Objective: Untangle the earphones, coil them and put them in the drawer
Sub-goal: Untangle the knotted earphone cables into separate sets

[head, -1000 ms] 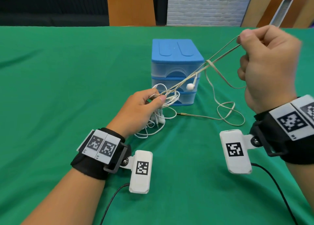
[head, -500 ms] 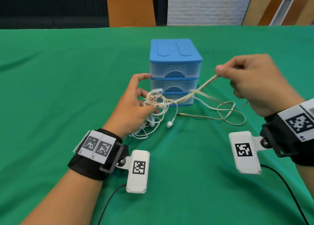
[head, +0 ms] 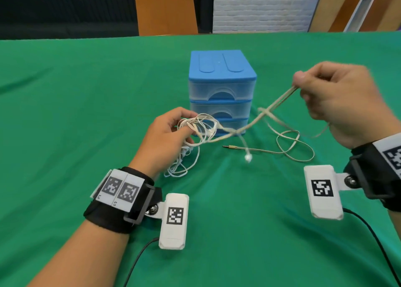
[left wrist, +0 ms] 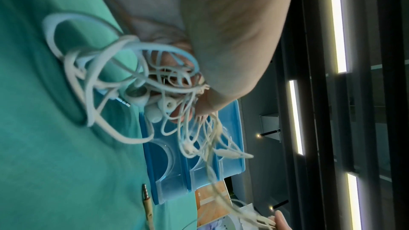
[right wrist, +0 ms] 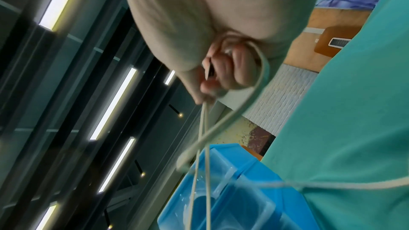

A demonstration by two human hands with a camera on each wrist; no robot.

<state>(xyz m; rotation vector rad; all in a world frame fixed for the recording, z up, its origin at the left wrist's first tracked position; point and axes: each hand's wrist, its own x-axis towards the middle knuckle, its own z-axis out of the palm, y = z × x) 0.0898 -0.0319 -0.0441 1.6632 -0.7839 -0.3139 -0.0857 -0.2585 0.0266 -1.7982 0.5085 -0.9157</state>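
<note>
I see the earphones [head: 201, 132] bunched in a white tangle just in front of the drawer unit [head: 221, 85], with my left hand [head: 167, 139] gripping that knot, its fingers [left wrist: 183, 111] curled into the loops. From the knot a doubled strand runs up and to the right past the drawer unit's front corner to my right hand [head: 338, 100], whose fingers [right wrist: 225, 69] are pinched together on the cord, which loops around them. One earbud [head: 248, 157] dangles below the stretched strand, in front of the drawer unit. The plug [head: 230, 147] lies on the green tabletop [head: 86, 104] just in front of the drawer unit's lower right corner, and slack cord curls in loops to the right of it. All three drawers of the unit look closed.
</note>
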